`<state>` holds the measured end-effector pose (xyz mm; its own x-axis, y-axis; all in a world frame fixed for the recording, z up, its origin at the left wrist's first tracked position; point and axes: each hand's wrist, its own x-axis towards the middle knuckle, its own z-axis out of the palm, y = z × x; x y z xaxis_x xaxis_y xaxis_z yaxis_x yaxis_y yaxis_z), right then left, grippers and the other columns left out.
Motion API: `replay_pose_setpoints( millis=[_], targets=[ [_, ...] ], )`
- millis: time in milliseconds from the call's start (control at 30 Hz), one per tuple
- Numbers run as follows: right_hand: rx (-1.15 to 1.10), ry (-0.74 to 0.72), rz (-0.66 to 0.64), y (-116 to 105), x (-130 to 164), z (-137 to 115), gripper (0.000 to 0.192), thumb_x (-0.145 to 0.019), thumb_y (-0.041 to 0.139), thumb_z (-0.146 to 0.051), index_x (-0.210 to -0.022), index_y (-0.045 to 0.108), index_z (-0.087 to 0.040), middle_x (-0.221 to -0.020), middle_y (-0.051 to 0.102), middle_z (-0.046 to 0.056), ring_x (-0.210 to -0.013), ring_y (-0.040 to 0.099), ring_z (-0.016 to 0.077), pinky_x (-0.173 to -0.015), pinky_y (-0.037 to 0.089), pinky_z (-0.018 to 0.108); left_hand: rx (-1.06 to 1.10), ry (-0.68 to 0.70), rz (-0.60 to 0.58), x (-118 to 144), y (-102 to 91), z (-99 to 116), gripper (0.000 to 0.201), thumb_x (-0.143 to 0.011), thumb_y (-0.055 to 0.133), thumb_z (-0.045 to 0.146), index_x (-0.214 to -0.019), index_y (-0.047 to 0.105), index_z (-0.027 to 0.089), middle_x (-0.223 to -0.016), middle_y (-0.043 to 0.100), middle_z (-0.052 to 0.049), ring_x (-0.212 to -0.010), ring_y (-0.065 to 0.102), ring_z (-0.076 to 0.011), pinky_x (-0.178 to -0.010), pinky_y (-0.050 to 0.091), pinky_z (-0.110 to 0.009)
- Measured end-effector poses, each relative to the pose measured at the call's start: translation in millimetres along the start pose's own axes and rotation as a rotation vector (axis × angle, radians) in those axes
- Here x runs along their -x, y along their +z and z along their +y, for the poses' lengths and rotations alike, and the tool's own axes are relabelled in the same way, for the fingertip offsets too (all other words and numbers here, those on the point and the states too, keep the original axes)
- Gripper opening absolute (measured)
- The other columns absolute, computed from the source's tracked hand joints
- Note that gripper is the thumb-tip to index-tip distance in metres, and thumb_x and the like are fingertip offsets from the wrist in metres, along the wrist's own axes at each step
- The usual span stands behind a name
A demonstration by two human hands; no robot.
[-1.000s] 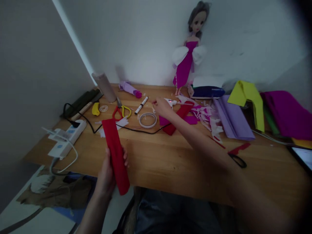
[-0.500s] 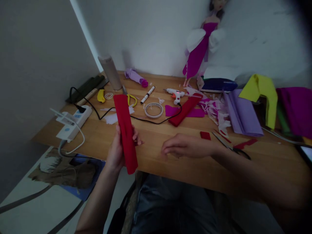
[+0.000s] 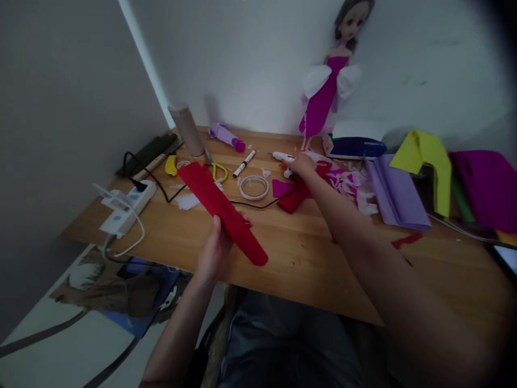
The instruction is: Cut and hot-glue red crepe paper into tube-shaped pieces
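Observation:
My left hand [image 3: 218,248] is closed around the lower middle of a long red crepe paper strip [image 3: 222,205], held slantwise above the front of the table. Its thumb lies on the near face of the strip, and some fingertips show past the far edge. My right hand [image 3: 302,163] is stretched out to the white hot glue gun [image 3: 283,157], with its fingers closed at the handle. The gun lies with its nozzle to the left, and my hand partly covers it. Under that wrist lies a folded red paper roll [image 3: 293,199].
A roll of tape [image 3: 254,187], a marker [image 3: 244,164] and yellow-handled pliers [image 3: 219,171] lie mid-table. A power strip [image 3: 129,207] sits at left, its black cord crossing the table. Behind are a doll [image 3: 323,102], an iron [image 3: 355,146], paper scraps and purple paper [image 3: 398,191].
My right hand has moved forward from the table's front to the glue gun. In my left hand, the red strip has tilted from nearly upright to slanting, its lower end swinging right.

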<state>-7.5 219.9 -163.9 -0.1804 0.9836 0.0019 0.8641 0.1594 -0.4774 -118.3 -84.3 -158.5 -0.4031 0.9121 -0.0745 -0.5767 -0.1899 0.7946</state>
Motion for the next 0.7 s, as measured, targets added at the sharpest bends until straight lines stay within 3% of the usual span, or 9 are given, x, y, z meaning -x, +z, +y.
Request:
replay_pose_setpoints(
  millis=[167,300,400,533,633,700],
  targets=[
    [-0.305,0.123,-0.002,0.2,1.8,-10.3,0.025,-0.091,0.06,-0.033,-0.107,0.061,-0.014,-0.106,0.064,0.006,-0.09,0.063,0.0169,-0.079,0.054,0.037,0.003,0.109,-0.032,3.5,3.9,-2.0,0.038,-0.084,0.06,0.055,-0.098,0.066,0.019,-0.096,0.066,-0.005,-0.093,0.063,-0.018,-0.094,0.049,-0.033],
    [-0.686,0.069,0.057,-26.2,36.0,-11.0,0.02,-0.096,0.049,-0.03,-0.093,0.058,-0.013,-0.082,0.061,0.001,-0.065,0.056,0.0091,-0.063,0.05,0.026,-0.002,0.183,-0.069,0.9,3.5,-4.3,0.039,-0.078,0.067,0.055,-0.096,0.065,0.02,-0.094,0.065,-0.004,-0.093,0.062,-0.0182,-0.096,0.047,-0.034],
    [-0.94,0.023,0.075,-46.2,90.1,-3.7,0.016,-0.093,0.042,-0.022,-0.081,0.053,-0.02,-0.069,0.051,-0.002,-0.057,0.05,0.0094,-0.058,0.046,0.024,0.018,0.227,-0.085,-2.4,2.7,-5.6,0.033,-0.079,0.068,0.052,-0.094,0.066,0.023,-0.092,0.065,-0.003,-0.089,0.062,-0.0169,-0.094,0.049,-0.035],
    [-1.098,0.042,0.085,-49.7,189.1,17.2,0.021,-0.083,0.053,-0.028,-0.065,0.043,-0.024,-0.06,0.045,-0.003,-0.051,0.046,0.0116,-0.047,0.034,0.026,0.035,0.255,-0.075,-5.8,2.6,-3.1,0.032,-0.082,0.063,0.053,-0.095,0.066,0.024,-0.084,0.063,-0.001,-0.08,0.062,-0.0153,-0.085,0.052,-0.03],
    [-1.19,0.159,-0.017,-35.2,258.1,32.8,0.01,-0.079,0.06,-0.034,-0.08,0.056,-0.025,-0.051,0.047,-0.004,-0.045,0.041,0.0139,-0.045,0.027,0.027,0.064,0.187,-0.087,-8.1,4.4,-0.3,0.032,-0.086,0.058,0.052,-0.099,0.066,0.024,-0.076,0.058,0.0,-0.063,0.057,-0.0118,-0.071,0.053,-0.026],
    [-1.247,0.228,-0.085,-24.1,291.7,39.3,0.015,-0.077,0.061,-0.035,-0.089,0.06,-0.026,-0.046,0.047,-0.005,-0.041,0.039,0.0141,-0.042,0.025,0.027,0.077,0.125,-0.101,-10.0,6.2,-1.1,0.033,-0.088,0.055,0.052,-0.099,0.066,0.023,-0.072,0.055,0.001,-0.056,0.052,-0.0099,-0.063,0.052,-0.024]
  ],
)
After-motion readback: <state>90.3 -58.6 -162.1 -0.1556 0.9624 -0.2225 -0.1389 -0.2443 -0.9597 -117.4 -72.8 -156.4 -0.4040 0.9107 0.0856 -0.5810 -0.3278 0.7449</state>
